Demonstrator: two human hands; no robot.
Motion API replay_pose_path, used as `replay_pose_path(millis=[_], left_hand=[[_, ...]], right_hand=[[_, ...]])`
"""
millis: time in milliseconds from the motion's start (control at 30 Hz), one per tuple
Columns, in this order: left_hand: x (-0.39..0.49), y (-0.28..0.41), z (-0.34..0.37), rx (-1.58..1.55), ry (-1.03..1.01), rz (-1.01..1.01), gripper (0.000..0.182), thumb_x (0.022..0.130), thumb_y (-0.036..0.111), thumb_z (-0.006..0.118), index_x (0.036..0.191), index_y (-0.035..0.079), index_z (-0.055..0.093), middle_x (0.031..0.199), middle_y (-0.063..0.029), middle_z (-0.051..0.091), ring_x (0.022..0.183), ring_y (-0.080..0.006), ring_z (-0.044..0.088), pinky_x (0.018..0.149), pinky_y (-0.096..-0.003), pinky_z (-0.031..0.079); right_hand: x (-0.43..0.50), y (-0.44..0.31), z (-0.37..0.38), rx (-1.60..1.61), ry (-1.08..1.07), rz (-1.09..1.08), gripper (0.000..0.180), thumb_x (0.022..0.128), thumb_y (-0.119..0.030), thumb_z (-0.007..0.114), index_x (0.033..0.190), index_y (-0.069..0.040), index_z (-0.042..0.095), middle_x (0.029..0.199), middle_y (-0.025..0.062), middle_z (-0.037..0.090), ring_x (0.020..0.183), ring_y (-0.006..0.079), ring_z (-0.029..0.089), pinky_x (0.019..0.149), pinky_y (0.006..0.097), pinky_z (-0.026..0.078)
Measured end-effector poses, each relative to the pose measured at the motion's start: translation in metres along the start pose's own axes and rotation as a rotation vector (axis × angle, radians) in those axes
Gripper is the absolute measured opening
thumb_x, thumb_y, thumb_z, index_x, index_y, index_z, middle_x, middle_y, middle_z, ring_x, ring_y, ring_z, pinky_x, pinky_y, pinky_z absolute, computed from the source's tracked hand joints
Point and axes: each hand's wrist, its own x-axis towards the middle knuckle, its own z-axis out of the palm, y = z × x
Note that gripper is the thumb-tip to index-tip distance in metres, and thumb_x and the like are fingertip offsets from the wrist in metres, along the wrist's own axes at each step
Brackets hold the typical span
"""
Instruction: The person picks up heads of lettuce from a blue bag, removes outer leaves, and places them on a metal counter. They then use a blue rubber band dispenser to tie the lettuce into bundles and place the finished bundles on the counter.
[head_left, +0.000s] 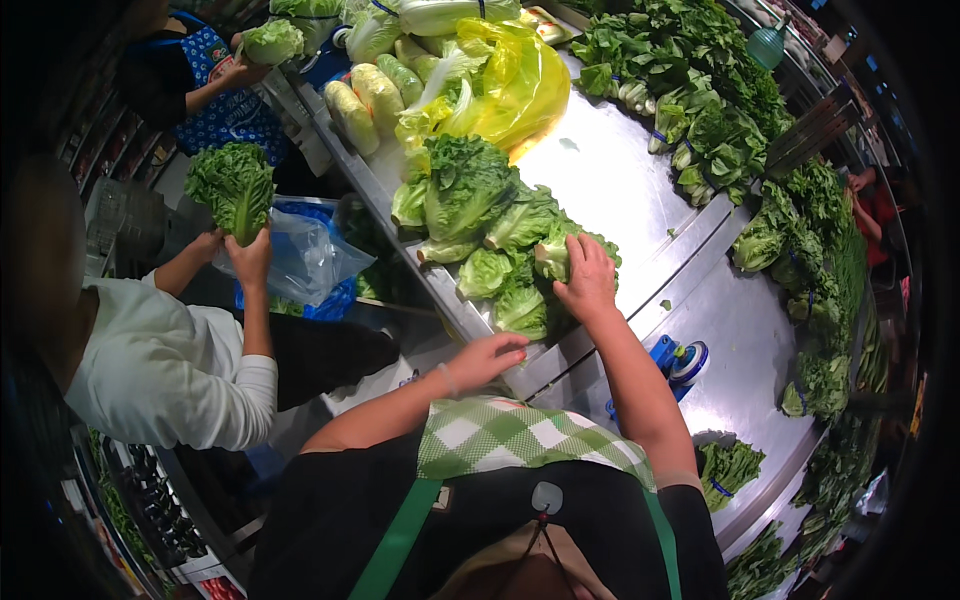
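Observation:
My right hand (591, 279) rests on the rightmost lettuce head (553, 255) of a pile on the metal counter; its fingertips lie over the leaves, and whether they grip is unclear. My left hand (491, 360) is at the counter's near edge, fingers apart, just below a small lettuce head (520, 311), with nothing seen in it. Larger romaine-type lettuces (469, 191) lie behind these, leaves pointing away from me. Beyond the pile, a yellow plastic bag (529, 82) partly covers pale leaves, beside wrapped napa cabbages (375, 97).
A blue tape dispenser (684, 365) stands right of my right arm. Tied leafy greens (720, 142) line the counter's far right. At left, a person in white (172, 360) holds a lettuce (234, 187) near a clear plastic bag (304, 255); another person (225, 97) holds a cabbage (273, 42).

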Motion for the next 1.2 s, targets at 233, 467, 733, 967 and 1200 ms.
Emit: replay_pose_path(millis=[233, 467, 733, 967, 1200], left_hand=[[0.020, 0.023, -0.003, -0.369, 0.001, -0.245, 0.045, 0.100, 0.034, 0.044, 0.132, 0.003, 0.047, 0.119, -0.0099, 0.060, 0.113, -0.0175, 0.056, 0.097, -0.0307, 0.043], [0.031, 0.048, 0.005, -1.169, -0.298, -0.074, 0.070, 0.081, 0.048, 0.068, 0.133, 0.007, 0.045, 0.133, -0.0113, 0.050, 0.121, -0.0267, 0.050, 0.107, -0.0437, 0.036], [0.017, 0.044, -0.036, -0.977, -0.024, 0.221, 0.069, 0.072, 0.018, 0.080, 0.132, 0.007, 0.047, 0.129, -0.0080, 0.054, 0.118, -0.0252, 0.052, 0.102, -0.0422, 0.041], [0.009, 0.045, -0.062, -0.364, 0.299, 0.491, 0.088, 0.069, 0.008, 0.078, 0.143, 0.008, 0.031, 0.131, -0.0039, 0.051, 0.118, -0.0164, 0.051, 0.100, -0.0316, 0.041], [0.009, 0.030, -0.061, -0.230, 0.350, 0.497, 0.091, 0.067, -0.008, 0.064, 0.146, 0.009, 0.024, 0.132, -0.0035, 0.048, 0.117, -0.0148, 0.050, 0.098, -0.0294, 0.042]], right_hand=[[-0.024, 0.006, -0.050, 0.223, 0.254, -0.121, 0.067, 0.060, -0.010, 0.074, 0.122, -0.006, 0.049, 0.127, 0.0157, 0.048, 0.119, 0.0352, 0.045, 0.098, 0.0462, 0.037], [-0.080, -0.040, -0.092, -0.179, 0.213, -0.731, 0.044, 0.081, -0.017, 0.055, 0.124, -0.025, 0.054, 0.135, 0.0012, 0.047, 0.128, 0.0214, 0.040, 0.111, 0.0398, 0.023], [-0.104, -0.046, -0.086, 0.138, 0.221, -0.514, 0.048, 0.070, -0.003, 0.063, 0.117, -0.013, 0.059, 0.130, 0.0147, 0.049, 0.121, 0.0328, 0.047, 0.094, 0.0429, 0.040], [-0.125, -0.028, -0.073, 0.224, 0.073, -0.406, 0.048, 0.067, 0.001, 0.065, 0.115, -0.005, 0.058, 0.129, 0.0217, 0.047, 0.115, 0.0390, 0.050, 0.091, 0.0446, 0.044], [-0.131, -0.025, -0.068, 0.216, 0.024, -0.375, 0.048, 0.067, 0.002, 0.065, 0.114, -0.004, 0.057, 0.129, 0.0225, 0.046, 0.113, 0.0394, 0.051, 0.090, 0.0438, 0.045]])
